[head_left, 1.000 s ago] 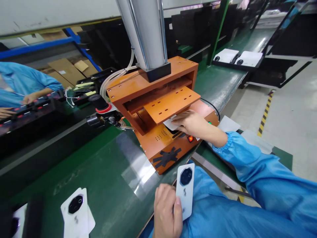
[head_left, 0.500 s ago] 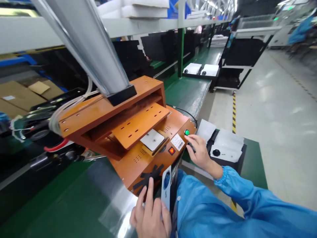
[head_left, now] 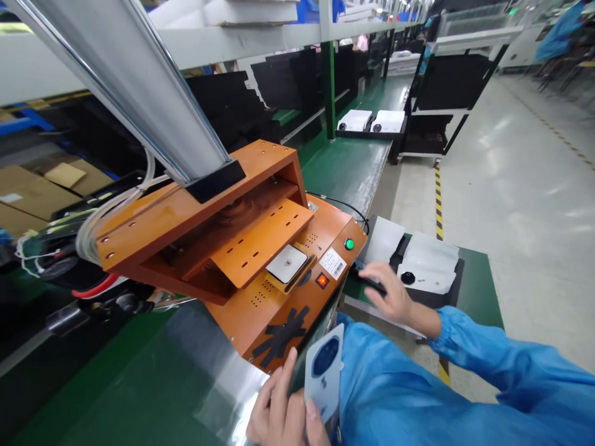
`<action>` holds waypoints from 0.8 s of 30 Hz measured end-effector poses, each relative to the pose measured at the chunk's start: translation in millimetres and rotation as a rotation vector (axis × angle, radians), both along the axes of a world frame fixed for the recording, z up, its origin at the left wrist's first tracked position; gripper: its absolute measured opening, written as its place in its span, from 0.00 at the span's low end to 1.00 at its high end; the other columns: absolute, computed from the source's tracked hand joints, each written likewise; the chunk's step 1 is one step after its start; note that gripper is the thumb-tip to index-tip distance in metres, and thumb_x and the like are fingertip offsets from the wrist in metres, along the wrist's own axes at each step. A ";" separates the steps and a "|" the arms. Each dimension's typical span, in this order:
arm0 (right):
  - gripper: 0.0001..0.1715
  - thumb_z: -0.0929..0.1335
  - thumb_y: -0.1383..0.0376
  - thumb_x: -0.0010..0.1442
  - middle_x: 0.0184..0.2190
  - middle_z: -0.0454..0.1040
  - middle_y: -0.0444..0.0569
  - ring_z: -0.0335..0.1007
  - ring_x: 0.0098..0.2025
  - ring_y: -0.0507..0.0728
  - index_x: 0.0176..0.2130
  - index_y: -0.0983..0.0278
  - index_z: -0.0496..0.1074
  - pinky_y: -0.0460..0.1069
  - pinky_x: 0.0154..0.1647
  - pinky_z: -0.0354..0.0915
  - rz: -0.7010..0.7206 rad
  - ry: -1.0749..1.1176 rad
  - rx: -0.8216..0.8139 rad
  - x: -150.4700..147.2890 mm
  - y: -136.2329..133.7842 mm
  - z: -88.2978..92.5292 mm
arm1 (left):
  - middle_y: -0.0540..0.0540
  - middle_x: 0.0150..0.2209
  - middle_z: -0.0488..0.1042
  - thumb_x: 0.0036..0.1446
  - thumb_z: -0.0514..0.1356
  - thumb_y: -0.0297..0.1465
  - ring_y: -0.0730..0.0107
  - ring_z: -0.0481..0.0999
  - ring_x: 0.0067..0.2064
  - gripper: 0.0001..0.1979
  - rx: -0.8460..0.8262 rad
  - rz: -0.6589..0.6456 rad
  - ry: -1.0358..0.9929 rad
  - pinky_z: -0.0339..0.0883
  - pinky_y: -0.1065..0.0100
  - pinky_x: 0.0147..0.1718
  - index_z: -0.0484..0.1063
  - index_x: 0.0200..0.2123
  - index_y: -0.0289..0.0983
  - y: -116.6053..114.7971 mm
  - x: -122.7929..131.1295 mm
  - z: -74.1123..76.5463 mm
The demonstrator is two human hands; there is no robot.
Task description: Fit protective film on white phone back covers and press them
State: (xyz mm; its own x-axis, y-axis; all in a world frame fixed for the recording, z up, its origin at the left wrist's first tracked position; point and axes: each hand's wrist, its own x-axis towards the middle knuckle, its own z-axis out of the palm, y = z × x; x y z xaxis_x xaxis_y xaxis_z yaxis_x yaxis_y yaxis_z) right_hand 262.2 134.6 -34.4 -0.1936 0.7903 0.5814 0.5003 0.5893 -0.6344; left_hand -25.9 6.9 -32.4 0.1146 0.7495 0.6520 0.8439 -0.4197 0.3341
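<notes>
My left hand (head_left: 279, 412) is at the bottom edge, closed on a white phone back cover (head_left: 324, 371) with a dark round camera opening, held upright by the front of the orange press (head_left: 260, 179). Another white cover (head_left: 287, 263) lies on the press bed under the slotted orange plate. My right hand (head_left: 390, 294) reaches right of the press, fingers stretched out and holding nothing, over the near edge of a black tray (head_left: 453, 285) that carries white covers (head_left: 427, 272). The hand is just below the green button (head_left: 349, 244).
A silver cylinder (head_left: 125, 80) rises from the press top. A red switch (head_left: 321, 280) sits on the press front. The green belt (head_left: 353, 167) runs away to a far tray of white covers (head_left: 372, 121). Cardboard boxes (head_left: 41, 186) lie at the left.
My right hand left the cover on the press bed, went to the green button, then moved down and right to the black tray. My left hand turned its cover more face-on.
</notes>
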 end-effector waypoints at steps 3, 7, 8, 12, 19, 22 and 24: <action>0.27 0.71 0.48 0.61 0.43 0.77 0.54 0.76 0.42 0.61 0.53 0.59 0.71 0.56 0.43 0.74 0.426 0.224 -0.496 -30.5 -61.4 -6.9 | 0.40 0.51 0.77 0.61 0.54 0.27 0.51 0.71 0.53 0.08 -0.108 -0.014 -0.094 0.62 0.50 0.49 0.73 0.39 0.41 -9.8 20.5 -8.8; 0.22 0.68 0.46 0.64 0.39 0.80 0.51 0.79 0.38 0.60 0.46 0.60 0.74 0.54 0.39 0.75 0.187 0.249 -0.817 -37.3 -87.6 -34.4 | 0.37 0.59 0.72 0.67 0.52 0.30 0.50 0.69 0.59 0.15 -0.335 -0.131 -0.110 0.61 0.48 0.53 0.72 0.53 0.40 -13.7 45.2 -21.7; 0.23 0.66 0.46 0.65 0.37 0.80 0.50 0.79 0.37 0.59 0.45 0.62 0.74 0.53 0.37 0.75 0.019 0.169 -0.780 -23.3 -80.9 -42.4 | 0.37 0.62 0.70 0.68 0.52 0.32 0.50 0.68 0.61 0.18 -0.376 -0.139 -0.109 0.61 0.48 0.54 0.70 0.58 0.41 -14.3 45.5 -25.3; 0.20 0.64 0.51 0.67 0.39 0.79 0.56 0.77 0.39 0.61 0.44 0.65 0.73 0.54 0.41 0.72 -0.474 -0.122 -0.665 82.5 -36.0 -67.1 | 0.38 0.58 0.74 0.68 0.54 0.34 0.56 0.74 0.57 0.18 -0.396 -0.163 -0.155 0.64 0.55 0.53 0.70 0.59 0.41 -19.0 27.4 -39.4; 0.07 0.73 0.62 0.56 0.34 0.79 0.58 0.76 0.37 0.62 0.32 0.64 0.74 0.53 0.43 0.69 -0.588 -0.489 -0.669 196.7 -15.9 -95.9 | 0.44 0.48 0.80 0.63 0.60 0.23 0.63 0.77 0.49 0.12 -0.252 -0.275 -0.144 0.67 0.61 0.50 0.77 0.47 0.41 -27.4 26.8 -33.0; 0.12 0.69 0.58 0.62 0.38 0.78 0.65 0.75 0.43 0.67 0.34 0.65 0.74 0.58 0.48 0.69 -0.558 -0.593 -0.588 197.0 -21.2 -107.8 | 0.44 0.48 0.79 0.63 0.59 0.22 0.63 0.76 0.50 0.13 -0.299 -0.255 -0.170 0.68 0.60 0.51 0.76 0.48 0.40 -34.1 32.0 -18.1; 0.20 0.63 0.54 0.66 0.42 0.76 0.71 0.73 0.48 0.73 0.39 0.67 0.74 0.64 0.51 0.67 -0.535 -0.633 -0.514 200.1 -20.9 -115.7 | 0.44 0.49 0.79 0.63 0.60 0.23 0.62 0.75 0.51 0.13 -0.316 -0.202 -0.183 0.68 0.58 0.52 0.76 0.49 0.40 -37.5 23.4 -11.3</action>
State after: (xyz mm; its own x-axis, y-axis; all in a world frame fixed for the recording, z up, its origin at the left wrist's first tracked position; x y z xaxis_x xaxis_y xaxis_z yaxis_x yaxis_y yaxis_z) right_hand 462.4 113.8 -150.2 0.1067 0.9929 0.0528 0.9581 -0.0884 -0.2724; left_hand -2.5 -30.6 -43.7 0.1840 0.8903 0.4166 0.6700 -0.4237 0.6096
